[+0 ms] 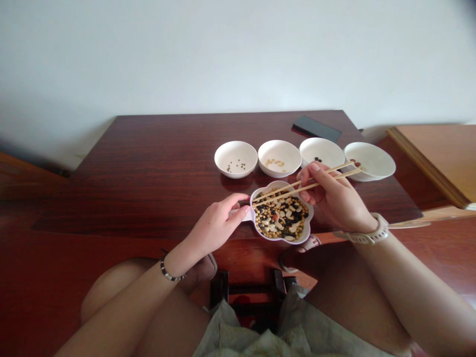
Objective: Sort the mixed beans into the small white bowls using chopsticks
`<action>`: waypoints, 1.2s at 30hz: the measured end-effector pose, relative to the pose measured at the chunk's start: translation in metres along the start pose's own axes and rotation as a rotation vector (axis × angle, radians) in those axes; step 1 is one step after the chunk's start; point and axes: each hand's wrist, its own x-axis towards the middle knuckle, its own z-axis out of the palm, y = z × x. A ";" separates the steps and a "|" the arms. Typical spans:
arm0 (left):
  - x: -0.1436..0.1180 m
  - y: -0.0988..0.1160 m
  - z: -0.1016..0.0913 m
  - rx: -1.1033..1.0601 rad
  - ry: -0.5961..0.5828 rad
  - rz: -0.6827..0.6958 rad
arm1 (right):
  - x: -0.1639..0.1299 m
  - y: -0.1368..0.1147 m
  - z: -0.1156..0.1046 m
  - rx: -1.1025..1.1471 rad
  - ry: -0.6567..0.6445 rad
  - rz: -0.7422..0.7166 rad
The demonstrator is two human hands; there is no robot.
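Note:
A flower-shaped white dish (305, 233) of mixed beans sits at the near edge of a dark wooden table (156, 168). My left hand (217, 225) grips the dish's left handle. My right hand (332, 198) holds a pair of wooden chopsticks (293, 188), whose tips reach the left part of the bean pile. Behind the dish stand a white bowl (235, 158) with a few green beans, a second bowl (279, 157) with yellow beans, a third bowl (322, 151) with dark beans, and a rightmost bowl (370, 161) with reddish beans.
A black phone (316, 129) lies at the table's far right. A lighter wooden surface (439, 158) stands to the right. A white wall rises behind the table. My knees and a small stool (249, 292) are below the table edge.

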 end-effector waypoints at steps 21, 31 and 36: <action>-0.001 0.000 0.001 -0.004 0.015 0.008 | -0.001 -0.002 0.000 -0.055 0.015 -0.008; 0.000 -0.001 0.001 0.004 0.005 0.004 | 0.000 0.002 -0.002 -0.086 0.008 -0.003; -0.001 -0.001 0.000 -0.002 0.002 0.001 | 0.000 0.003 -0.001 -0.086 0.024 -0.026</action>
